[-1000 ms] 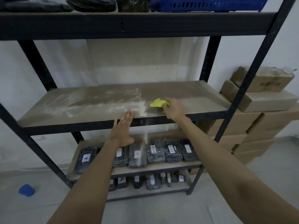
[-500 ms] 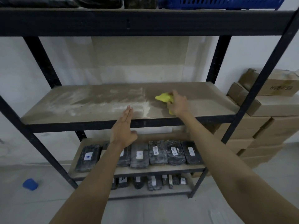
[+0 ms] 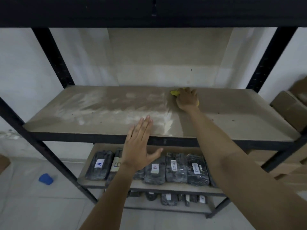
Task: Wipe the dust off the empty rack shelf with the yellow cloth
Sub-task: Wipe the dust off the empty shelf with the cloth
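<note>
On the pale tiled floor [image 3: 25, 205] at the far left lies a small blue plastic object [image 3: 46, 179], just outside the black metal upright [image 3: 49, 165] of the storage rack. Above it, the empty brown board shelf [image 3: 232, 113] spans the rack from left to right; its left half carries a broad smear of whitish dust [image 3: 103, 108], while the right half looks bare brown with a few dark specks. The left hand [image 3: 139, 145] hangs at the shelf's front edge near the middle, fingers straight and together, thumb spread, holding nothing; whether the fingertips touch the board cannot be told. On the lower shelf beneath it sits a row of black plastic-wrapped bundles with white labels [image 3: 176, 168], two of which read "A" and "B". Further right and toward the back of the dusty shelf, the right hand [image 3: 187, 98] presses down on the crumpled yellow cloth [image 3: 174, 92], its fingers curled over the fabric so that only a bit of yellow pokes out at the left and at the heel of the palm. The cloth lies right at the dust smear's right border. Brown cardboard boxes [image 3: 289, 108] are stacked beyond the rack on the far right.
</note>
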